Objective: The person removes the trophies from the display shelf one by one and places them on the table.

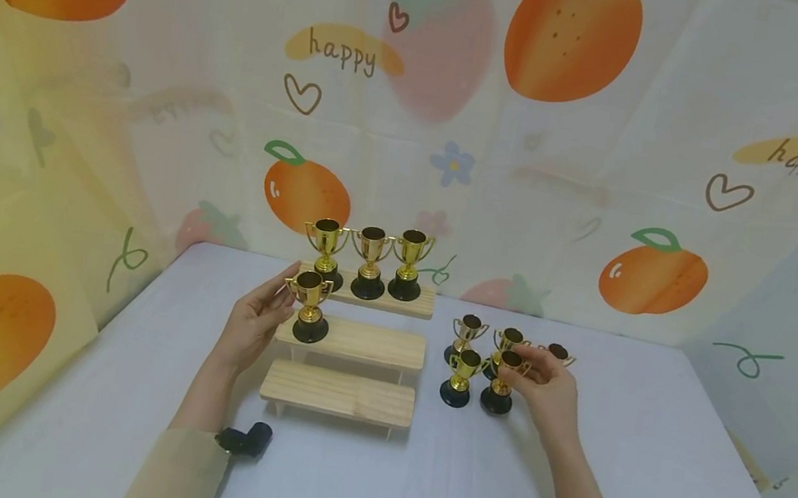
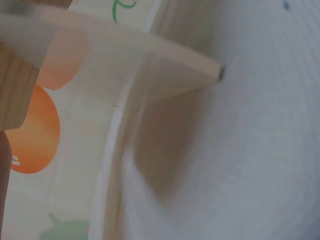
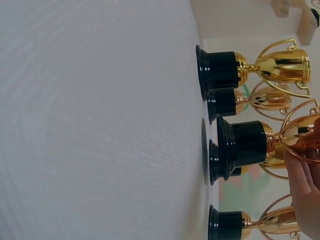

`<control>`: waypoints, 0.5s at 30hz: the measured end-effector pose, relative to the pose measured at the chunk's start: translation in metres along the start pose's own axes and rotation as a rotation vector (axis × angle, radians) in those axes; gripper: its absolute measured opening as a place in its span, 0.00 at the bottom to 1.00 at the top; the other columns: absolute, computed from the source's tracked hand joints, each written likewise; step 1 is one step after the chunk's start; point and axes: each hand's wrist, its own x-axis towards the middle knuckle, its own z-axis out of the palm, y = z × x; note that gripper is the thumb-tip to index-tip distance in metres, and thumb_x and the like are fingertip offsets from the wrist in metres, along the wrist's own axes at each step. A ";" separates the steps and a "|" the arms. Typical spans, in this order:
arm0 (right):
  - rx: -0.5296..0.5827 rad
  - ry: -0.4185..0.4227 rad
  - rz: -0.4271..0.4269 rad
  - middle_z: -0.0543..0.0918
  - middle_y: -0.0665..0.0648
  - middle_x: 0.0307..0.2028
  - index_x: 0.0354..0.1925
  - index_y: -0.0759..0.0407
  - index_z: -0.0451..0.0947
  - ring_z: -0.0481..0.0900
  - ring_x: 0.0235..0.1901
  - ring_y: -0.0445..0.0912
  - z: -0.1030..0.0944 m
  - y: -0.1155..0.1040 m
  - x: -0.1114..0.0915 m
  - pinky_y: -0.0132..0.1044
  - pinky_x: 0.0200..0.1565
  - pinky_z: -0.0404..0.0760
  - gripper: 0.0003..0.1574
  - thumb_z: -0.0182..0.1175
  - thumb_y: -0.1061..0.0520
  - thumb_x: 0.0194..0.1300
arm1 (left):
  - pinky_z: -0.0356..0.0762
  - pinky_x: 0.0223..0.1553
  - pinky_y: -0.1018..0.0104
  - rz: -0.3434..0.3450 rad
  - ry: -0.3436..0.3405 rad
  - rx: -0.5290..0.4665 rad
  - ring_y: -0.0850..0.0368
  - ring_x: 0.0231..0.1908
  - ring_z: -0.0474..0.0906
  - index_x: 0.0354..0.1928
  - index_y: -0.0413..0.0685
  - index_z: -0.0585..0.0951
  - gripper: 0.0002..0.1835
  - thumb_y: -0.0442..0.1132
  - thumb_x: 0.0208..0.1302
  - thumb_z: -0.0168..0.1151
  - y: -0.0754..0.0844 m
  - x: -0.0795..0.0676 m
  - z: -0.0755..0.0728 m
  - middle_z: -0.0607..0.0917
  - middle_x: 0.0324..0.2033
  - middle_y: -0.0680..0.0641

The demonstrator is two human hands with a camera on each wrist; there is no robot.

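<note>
In the head view, my left hand (image 1: 255,321) pinches the left side of a small gold trophy cup (image 1: 313,297) with a black base. That cup is at the left end of the middle wooden shelf (image 1: 371,344). My right hand (image 1: 550,382) grips another gold trophy (image 1: 503,379) by its cup, at the front of a cluster on the white table. In the right wrist view this trophy's black base (image 3: 245,142) hangs slightly above the table, over its shadow. A neighbouring gold trophy (image 1: 463,367) stands just left of it. The left wrist view hides the left fingers' hold.
Three gold trophies (image 1: 371,254) stand in a row on the back shelf (image 1: 392,303). The front shelf (image 1: 338,392) is bare wood on short legs. More trophies (image 1: 467,331) stand behind the right hand. A fruit-printed cloth (image 1: 552,177) hangs behind the white table (image 1: 336,493).
</note>
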 end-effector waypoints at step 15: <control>-0.069 -0.015 0.027 0.79 0.53 0.56 0.57 0.62 0.77 0.77 0.37 0.27 -0.002 0.004 0.002 0.19 0.40 0.81 0.29 0.71 0.58 0.57 | 0.67 0.68 0.79 0.013 -0.001 -0.019 0.77 0.64 0.70 0.74 0.28 0.51 0.35 0.17 0.65 0.48 0.001 -0.001 0.001 0.68 0.71 0.62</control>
